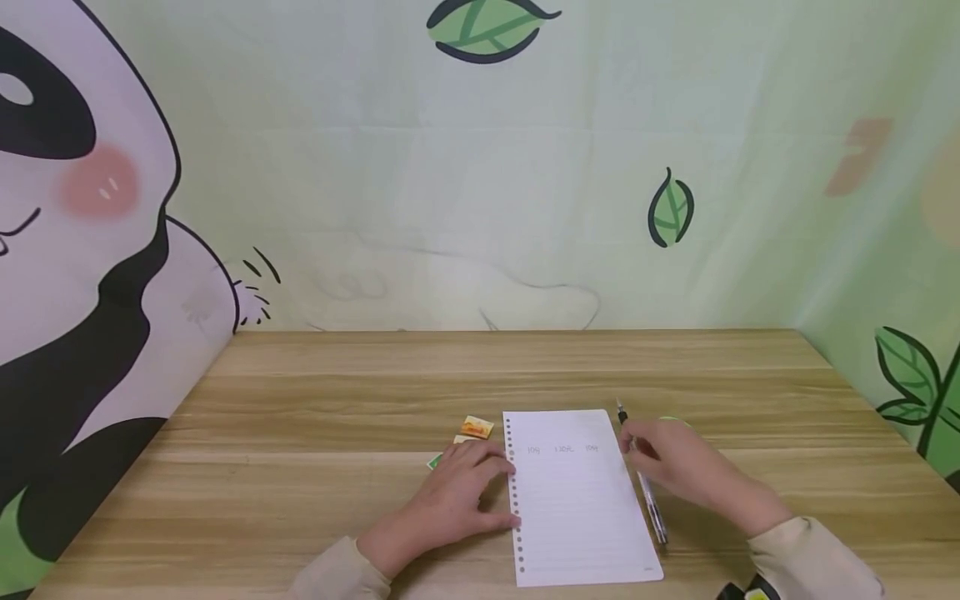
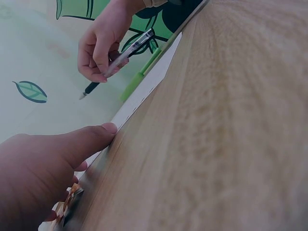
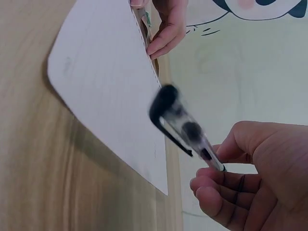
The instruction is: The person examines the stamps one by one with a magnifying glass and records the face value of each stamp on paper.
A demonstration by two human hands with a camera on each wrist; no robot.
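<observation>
A sheet of lined paper [image 1: 581, 517] with punched holes down its left side lies on the table, with faint handwriting near its top. My left hand [image 1: 457, 500] rests at the sheet's left edge, thumb and fingertips touching it. My right hand [image 1: 682, 462], beside the sheet's right edge, pinches a clear pen [image 1: 655, 510] with a black grip. In the left wrist view the pen [image 2: 130, 52] is tilted, its bare tip pointing away from the wrist. The right wrist view shows the pen's black clip end [image 3: 166, 98] close up.
Small colourful paper pieces [image 1: 477, 427] lie by the left hand's fingers, partly covered by it. A light green object [image 2: 139, 77], long and thin, lies beyond the sheet, mostly hidden by the right hand in the head view. A printed cloth backdrop [image 1: 480, 183] stands behind the wooden table [image 1: 300, 392].
</observation>
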